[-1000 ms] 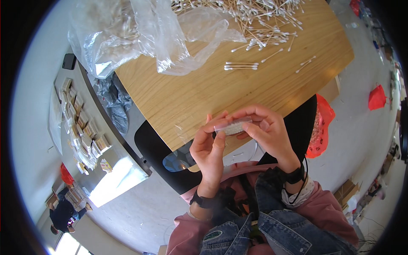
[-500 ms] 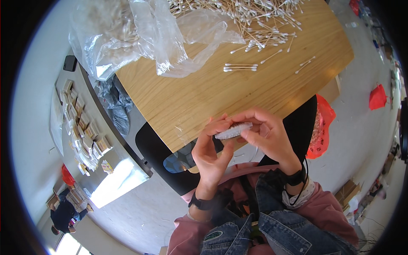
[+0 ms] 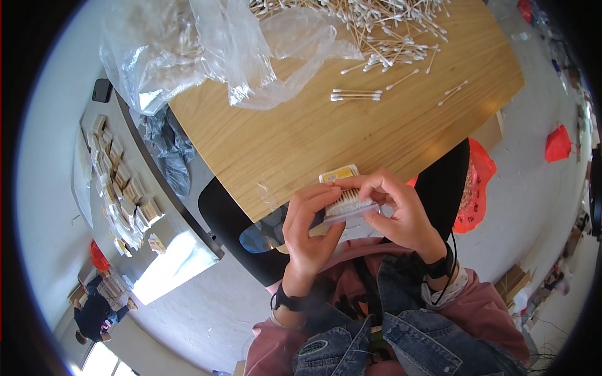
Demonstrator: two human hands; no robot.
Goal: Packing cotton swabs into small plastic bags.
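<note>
Close to the near table edge, a small clear plastic pack of cotton swabs point(image 3: 348, 205) is held between my two hands. My left hand point(image 3: 307, 229) grips its left end, fingertips on top and thumb below. On the other end, the fingers and thumb of my right hand point(image 3: 401, 213) are closed. The swabs' white tips show in a row along the near edge, beside a clear plastic lip. Just beyond my fingers lies a white piece with a yellow label point(image 3: 338, 174); I cannot tell whether it joins the pack.
Loose cotton swabs point(image 3: 389, 37) heap at the table's far side, with several strays nearer. A large clear plastic bag point(image 3: 251, 81) lies far left. Small packs point(image 3: 122, 188) cover a side table. A red bag point(image 3: 476, 188) sits right, below the table. Another person point(image 3: 94, 319) is far off lower left.
My hands have tilted the pack, so the row of swabs inside shows. The yellow-labelled piece has come into view beyond my fingers. The pack sits slightly nearer to me.
</note>
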